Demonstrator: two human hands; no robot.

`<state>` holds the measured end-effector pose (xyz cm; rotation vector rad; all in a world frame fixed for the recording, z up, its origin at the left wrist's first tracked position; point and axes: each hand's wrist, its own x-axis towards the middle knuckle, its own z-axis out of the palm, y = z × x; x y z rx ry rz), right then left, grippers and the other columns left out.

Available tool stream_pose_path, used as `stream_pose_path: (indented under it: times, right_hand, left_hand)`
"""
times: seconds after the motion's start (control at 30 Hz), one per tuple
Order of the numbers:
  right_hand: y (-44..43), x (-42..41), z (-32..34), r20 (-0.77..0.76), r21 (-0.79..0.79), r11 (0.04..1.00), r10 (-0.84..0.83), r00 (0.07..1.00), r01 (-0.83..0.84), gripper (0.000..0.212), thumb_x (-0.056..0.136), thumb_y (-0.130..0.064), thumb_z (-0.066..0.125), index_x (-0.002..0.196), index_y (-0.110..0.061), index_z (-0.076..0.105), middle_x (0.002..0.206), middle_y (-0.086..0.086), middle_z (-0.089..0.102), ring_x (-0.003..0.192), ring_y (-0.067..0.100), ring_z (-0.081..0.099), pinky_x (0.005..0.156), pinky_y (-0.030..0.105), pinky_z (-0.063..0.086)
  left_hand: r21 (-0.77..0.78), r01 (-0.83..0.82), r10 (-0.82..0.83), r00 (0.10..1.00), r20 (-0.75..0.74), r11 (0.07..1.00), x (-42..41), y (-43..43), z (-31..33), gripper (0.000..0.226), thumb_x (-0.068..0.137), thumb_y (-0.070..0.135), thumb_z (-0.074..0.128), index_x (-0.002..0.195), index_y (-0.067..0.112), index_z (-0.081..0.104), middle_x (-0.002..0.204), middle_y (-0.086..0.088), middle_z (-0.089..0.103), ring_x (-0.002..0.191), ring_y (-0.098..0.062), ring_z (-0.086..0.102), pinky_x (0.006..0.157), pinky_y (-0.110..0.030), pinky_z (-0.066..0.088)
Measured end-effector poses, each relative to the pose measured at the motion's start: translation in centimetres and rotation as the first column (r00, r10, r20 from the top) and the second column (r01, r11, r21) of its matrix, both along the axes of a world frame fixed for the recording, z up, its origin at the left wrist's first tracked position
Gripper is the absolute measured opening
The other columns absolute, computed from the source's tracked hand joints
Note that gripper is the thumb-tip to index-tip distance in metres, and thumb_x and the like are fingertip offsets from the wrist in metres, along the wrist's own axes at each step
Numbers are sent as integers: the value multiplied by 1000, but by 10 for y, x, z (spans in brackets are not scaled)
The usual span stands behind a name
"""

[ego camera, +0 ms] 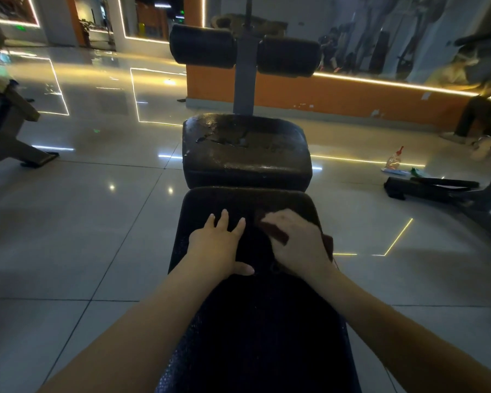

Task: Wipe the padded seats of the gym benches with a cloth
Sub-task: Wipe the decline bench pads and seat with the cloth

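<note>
The fingers (224, 218) of the left hand (219, 245) are straight and spread wide. They lie flat on the long pad (253, 336) of the bench and hold nothing, and the thumb sticks out to the side. The fingers (272, 219) of the right hand (298, 242) are bent down and grip a dark red cloth (278, 235). The cloth is pressed on the pad near its far right corner. A bit of it pokes out under the fingers, and more hangs past the right edge of the pad. The two hands are near each other, with a strip of bare pad between them. The far edge of the long pad is just past the fingertips. Right after that edge comes the seat pad (247, 154), almost touching it. Its top is shiny and cracked, with torn bits near its far left corner. Behind the seat pad a grey post (244, 89) goes up, with two black rollers (203, 46) at the top, one on each side. A shiny tiled floor (97, 222) lies open along both long edges of the bench. Another bench (9, 131) stands well apart on the left. On the right, well apart too, a spray bottle (394, 160) stands on the floor by a black frame (431, 188).
</note>
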<state>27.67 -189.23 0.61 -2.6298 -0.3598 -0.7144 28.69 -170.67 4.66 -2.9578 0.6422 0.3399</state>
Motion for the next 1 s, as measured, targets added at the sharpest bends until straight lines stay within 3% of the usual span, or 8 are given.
stream_pose_path:
  times: [0.17, 0.3, 0.4, 0.53, 0.63, 0.73, 0.87, 1.0]
  right_hand:
    - [1, -32, -17, -13, -38, 998, 44, 999, -44, 37, 82, -6, 71, 119, -14, 70, 119, 0, 67, 111, 11, 63, 101, 17, 42]
    - [-1, 11, 1, 41, 43, 993, -114, 993, 113, 39, 84, -2, 66, 122, -10, 68, 122, 5, 68, 116, 19, 61, 106, 27, 40]
    - [-8, 55, 19, 68, 82, 967, -247, 967, 241, 31, 88, -5, 60, 117, -10, 69, 116, 6, 69, 108, 22, 63, 96, 27, 44]
    - [-14, 87, 29, 39, 77, 917, -395, 918, 391, 18, 86, -7, 55, 91, -12, 71, 98, 6, 67, 88, 25, 63, 76, 30, 47]
    - [-10, 75, 25, 42, 55, 941, -337, 940, 335, 18, 92, -13, 55, 95, -14, 73, 98, 4, 69, 88, 21, 64, 73, 25, 43]
    - [-2, 38, 13, 54, 56, 976, -213, 976, 210, 21, 94, -22, 59, 110, -17, 72, 108, -1, 71, 101, 12, 64, 90, 25, 49]
    - [15, -35, -10, -30, 82, 996, 24, 999, -21, 40, 91, -34, 55, 123, -15, 68, 123, -1, 68, 114, 8, 61, 102, 16, 41]
    - [11, -40, -19, 19, -33, 995, 100, 995, -99, 38, 86, -12, 65, 123, -11, 68, 127, 3, 67, 119, 11, 60, 109, 16, 33]
  left_hand:
    - [-13, -11, 11, 1000, -10, 1000, -3, -2, -1, 104, 86, 68, 53, 155, 28, -14, 163, -8, -17, 151, -32, -6, 109, -50, 36]
    - [10, -11, 11, 1000, -3, 1000, -1, -2, 3, 104, 86, 67, 53, 155, 27, -14, 163, -9, -17, 150, -33, -6, 107, -49, 38]
    - [14, -14, 14, 1000, -25, 1000, 1, -5, 3, 106, 86, 66, 55, 154, 26, -15, 162, -10, -18, 150, -34, -6, 109, -49, 37]
    - [-10, -15, 14, 999, -53, 1000, 3, -5, 4, 107, 85, 64, 58, 154, 27, -15, 162, -10, -18, 150, -34, -7, 110, -50, 35]
    - [-30, -5, 4, 999, -51, 1000, 3, -3, 5, 107, 85, 63, 59, 155, 27, -13, 163, -10, -16, 150, -35, -6, 111, -51, 33]
    - [-42, 3, -4, 1000, -27, 999, 1, -1, 4, 107, 85, 64, 59, 155, 27, -12, 163, -11, -15, 150, -35, -4, 111, -51, 33]
    - [-56, 16, -18, 1000, -20, 998, 1, 1, -1, 106, 85, 64, 58, 155, 27, -11, 163, -10, -14, 150, -34, -5, 111, -51, 33]
    - [-95, -6, 5, 1000, -14, 995, 2, 2, -5, 105, 85, 65, 58, 155, 29, -11, 163, -7, -15, 150, -31, -7, 114, -49, 30]
